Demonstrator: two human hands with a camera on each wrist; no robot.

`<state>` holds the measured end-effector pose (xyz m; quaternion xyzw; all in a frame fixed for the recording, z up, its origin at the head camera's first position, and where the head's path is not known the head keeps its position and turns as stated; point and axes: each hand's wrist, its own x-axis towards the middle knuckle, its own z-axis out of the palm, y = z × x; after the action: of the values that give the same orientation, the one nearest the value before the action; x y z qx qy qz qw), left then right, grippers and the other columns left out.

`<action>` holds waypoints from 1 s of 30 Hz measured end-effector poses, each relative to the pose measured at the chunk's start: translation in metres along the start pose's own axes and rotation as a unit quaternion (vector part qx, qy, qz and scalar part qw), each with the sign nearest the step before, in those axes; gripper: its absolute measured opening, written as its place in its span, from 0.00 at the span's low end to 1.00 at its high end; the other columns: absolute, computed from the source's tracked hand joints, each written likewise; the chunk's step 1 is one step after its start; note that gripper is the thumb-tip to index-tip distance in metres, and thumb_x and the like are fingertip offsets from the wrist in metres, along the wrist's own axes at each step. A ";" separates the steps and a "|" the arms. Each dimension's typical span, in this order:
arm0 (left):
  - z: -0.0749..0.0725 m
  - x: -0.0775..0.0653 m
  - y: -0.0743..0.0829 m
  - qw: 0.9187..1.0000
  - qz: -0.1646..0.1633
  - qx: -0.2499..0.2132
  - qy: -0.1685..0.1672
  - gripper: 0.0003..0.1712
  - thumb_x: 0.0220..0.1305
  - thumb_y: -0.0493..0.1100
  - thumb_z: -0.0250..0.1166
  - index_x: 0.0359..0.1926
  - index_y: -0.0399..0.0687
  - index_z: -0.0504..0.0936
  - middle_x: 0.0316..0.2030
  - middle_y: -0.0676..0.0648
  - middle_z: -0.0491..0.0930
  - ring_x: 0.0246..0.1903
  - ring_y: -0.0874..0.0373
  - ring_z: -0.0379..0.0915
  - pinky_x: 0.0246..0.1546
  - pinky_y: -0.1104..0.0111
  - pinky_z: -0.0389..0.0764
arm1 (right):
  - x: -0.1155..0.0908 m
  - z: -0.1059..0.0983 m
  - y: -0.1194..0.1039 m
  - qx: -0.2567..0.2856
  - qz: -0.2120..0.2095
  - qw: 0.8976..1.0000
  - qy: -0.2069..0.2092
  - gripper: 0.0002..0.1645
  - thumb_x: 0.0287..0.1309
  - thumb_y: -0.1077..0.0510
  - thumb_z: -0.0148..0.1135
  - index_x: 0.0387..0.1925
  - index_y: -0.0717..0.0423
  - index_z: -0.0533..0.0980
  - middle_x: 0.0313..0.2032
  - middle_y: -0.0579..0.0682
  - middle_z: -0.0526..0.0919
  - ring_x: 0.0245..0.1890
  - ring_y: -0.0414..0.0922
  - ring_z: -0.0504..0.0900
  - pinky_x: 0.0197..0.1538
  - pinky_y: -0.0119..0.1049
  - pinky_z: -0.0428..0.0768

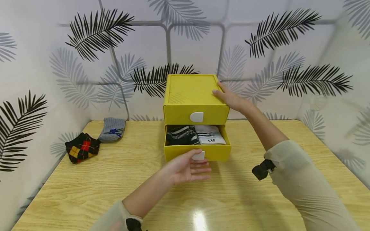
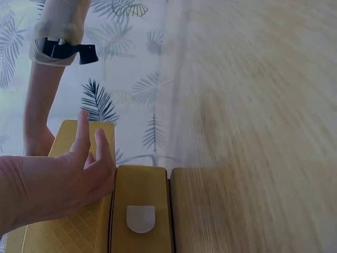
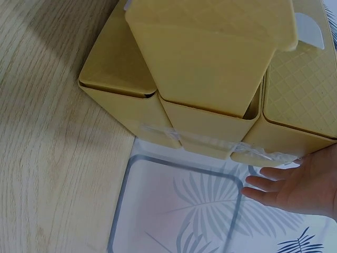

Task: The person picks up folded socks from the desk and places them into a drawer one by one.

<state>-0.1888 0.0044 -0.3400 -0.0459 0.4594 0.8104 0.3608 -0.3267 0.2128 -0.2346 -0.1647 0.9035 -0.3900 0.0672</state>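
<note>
A yellow drawer box (image 1: 190,91) stands near the wall. One yellow drawer (image 1: 176,154) is pulled out below the top one. Inside it lie a folded black-and-white patterned sock (image 1: 182,136) and a folded white sock with dark stripes (image 1: 209,133). My left hand (image 1: 185,168) pinches the drawer's white tab (image 1: 200,156) between thumb and index finger, its other fingers stretched out beneath. My right hand (image 1: 229,98) rests at the box's top right edge, thumb on the top. In the right wrist view the right hand (image 3: 303,184) has its fingers extended along the box's side.
A grey sock (image 1: 113,130) with a blue mark lies at the back left of the wooden table (image 1: 121,173). Beside it is a black, red and yellow checked sock (image 1: 82,148). Leaf-patterned wall covering (image 1: 196,48) closes off the table's back and sides.
</note>
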 end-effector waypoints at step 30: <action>-0.011 0.054 0.039 0.995 0.059 0.055 0.051 0.26 0.68 0.49 0.52 0.55 0.32 0.66 0.51 0.37 0.70 0.54 0.39 0.66 0.47 0.52 0.73 | 0.002 0.000 0.000 0.025 -0.018 1.000 -0.001 0.40 0.70 0.49 0.34 0.69 0.62 0.30 0.69 0.63 0.31 0.67 0.56 0.36 0.65 0.50 0.38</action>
<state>-0.2558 0.0121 -0.3405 -0.0397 0.5232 0.8004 0.2901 -0.3288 0.2119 -0.2352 -0.1797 0.8903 -0.4134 0.0651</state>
